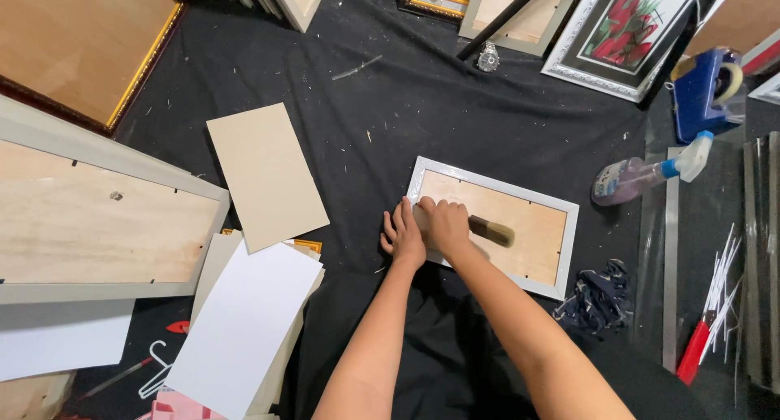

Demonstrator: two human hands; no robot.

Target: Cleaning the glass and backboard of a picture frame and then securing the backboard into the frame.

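Note:
A small picture frame (569,241) with a pale silver rim lies face down on black cloth, its wooden backing board (532,225) showing. My left hand (402,235) rests flat with fingers apart on the frame's left edge. My right hand (445,222) is closed around a tool (491,230) with a dark, brownish handle that points right across the backing. The tool's working end is hidden under my fist at the frame's left corner.
A beige card (266,175) and white sheets (244,326) lie to the left beside a large face-down frame (97,217). A spray bottle (642,175), blue tape dispenser (705,88), dark rag (603,296) and red-handled tool (695,348) sit to the right. More frames (626,30) lean at the back.

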